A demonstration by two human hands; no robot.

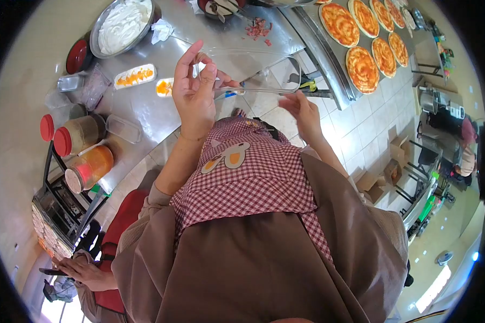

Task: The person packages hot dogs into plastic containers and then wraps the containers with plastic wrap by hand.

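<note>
My left hand (pixel 195 97) is closed on one end of a clear rectangular plastic container (pixel 299 72), with its index finger pointing up. The container is held in the air over the table edge. Close below its right corner is my right hand (pixel 303 114), fingers loosely bent and apart; whether they touch the rim is hard to see. Behind my left hand, a small white tray with orange pieces (pixel 164 87) is partly covered. Another white tray topped with orange pieces (pixel 135 76) lies farther left on the metal table (pixel 172 116).
A bowl of white cream (pixel 123 27) and red-lidded jars (pixel 81 134) stand left, near an empty clear container (pixel 124 128). Chopped reddish bits (pixel 258 29) lie at the back. Sauced pizza bases (pixel 362 70) fill the right counter. Another person's hand (pixel 89 273) holds a phone, lower left.
</note>
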